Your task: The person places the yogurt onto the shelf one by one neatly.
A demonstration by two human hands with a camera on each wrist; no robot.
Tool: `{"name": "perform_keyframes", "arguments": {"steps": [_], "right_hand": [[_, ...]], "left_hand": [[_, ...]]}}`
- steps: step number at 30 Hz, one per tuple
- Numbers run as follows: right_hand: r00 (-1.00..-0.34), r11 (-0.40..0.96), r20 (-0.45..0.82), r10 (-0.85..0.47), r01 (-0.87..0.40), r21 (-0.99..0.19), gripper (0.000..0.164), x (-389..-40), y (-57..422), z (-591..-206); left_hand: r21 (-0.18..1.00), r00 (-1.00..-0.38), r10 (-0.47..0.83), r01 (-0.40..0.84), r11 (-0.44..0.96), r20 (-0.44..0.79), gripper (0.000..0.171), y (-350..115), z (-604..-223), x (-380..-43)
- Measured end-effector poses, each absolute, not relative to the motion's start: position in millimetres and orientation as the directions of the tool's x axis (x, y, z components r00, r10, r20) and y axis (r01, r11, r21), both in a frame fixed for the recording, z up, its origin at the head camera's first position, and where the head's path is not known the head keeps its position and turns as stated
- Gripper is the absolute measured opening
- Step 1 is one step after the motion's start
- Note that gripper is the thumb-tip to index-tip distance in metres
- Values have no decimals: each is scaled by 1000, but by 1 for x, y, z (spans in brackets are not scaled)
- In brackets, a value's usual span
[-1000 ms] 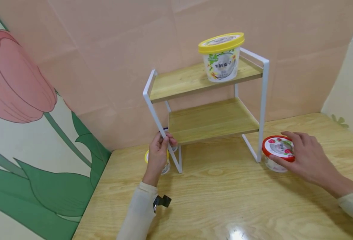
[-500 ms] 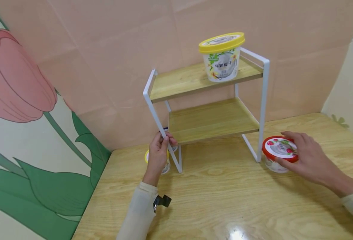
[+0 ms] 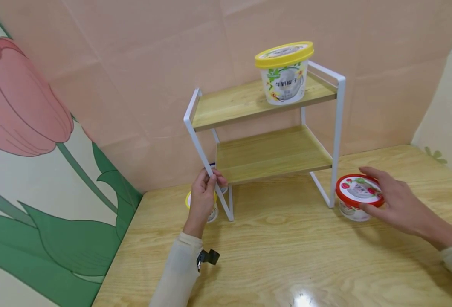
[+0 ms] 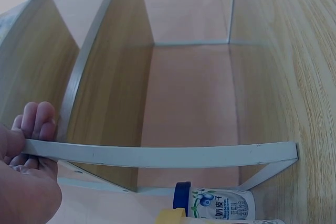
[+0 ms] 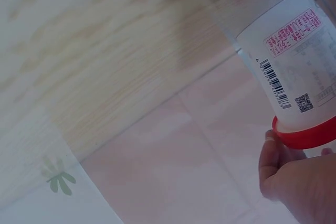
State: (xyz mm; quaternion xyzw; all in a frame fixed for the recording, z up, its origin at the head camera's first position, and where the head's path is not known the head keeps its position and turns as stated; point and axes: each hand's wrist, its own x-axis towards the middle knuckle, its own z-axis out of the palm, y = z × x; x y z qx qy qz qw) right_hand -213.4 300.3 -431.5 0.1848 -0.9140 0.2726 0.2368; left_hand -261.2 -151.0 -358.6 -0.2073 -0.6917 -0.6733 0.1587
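Observation:
In the head view, my left hand (image 3: 203, 194) grips the white metal front-left leg of a two-tier wooden shelf rack (image 3: 273, 153), level with the lower board. The left wrist view shows its fingers (image 4: 39, 119) curled around that leg. My right hand (image 3: 402, 204) holds a red-lidded tub (image 3: 360, 189) by the lid, with thumb and fingers at opposite sides of the rim. This tub stands upright on the table beside the rack's right leg. The right wrist view shows its barcode side, and fingers touching the red rim.
A yellow-lidded tub (image 3: 285, 74) stands on the top board, toward the right. Behind my left hand, a blue-lidded tub (image 4: 223, 203) and another yellow-lidded tub (image 4: 170, 216) are partly hidden at the rack's left. A pink-covered wall (image 3: 153, 85) rises behind the table (image 3: 272, 256).
The red-lidded tub has turned, so the print on its lid faces differently, and it has shifted slightly right. My right hand has moved a little right with it. The left hand stays in place.

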Motion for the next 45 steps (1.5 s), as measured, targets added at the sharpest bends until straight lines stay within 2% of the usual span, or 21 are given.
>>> {"name": "perform_keyframes", "arguments": {"steps": [8, 15, 27, 45], "right_hand": [[-884, 852, 443, -152, -344, -394, 97, -212, 304, -432], [-890, 862, 438, -127, -318, -396, 98, -212, 305, -435], [-866, 852, 469, -174, -371, -370, 91, -213, 305, -435], [-856, 794, 467, -221, -436, -423, 86, -210, 308, -434]], "left_hand": [[873, -871, 64, 488, 4, 487, 19, -151, -359, -262], [872, -871, 56, 489, -1, 489, 19, -151, -358, -260], [873, -872, 59, 487, 0, 487, 18, -150, -357, -260], [871, -869, 67, 491, -9, 491, 18, -151, -358, -261]]}}
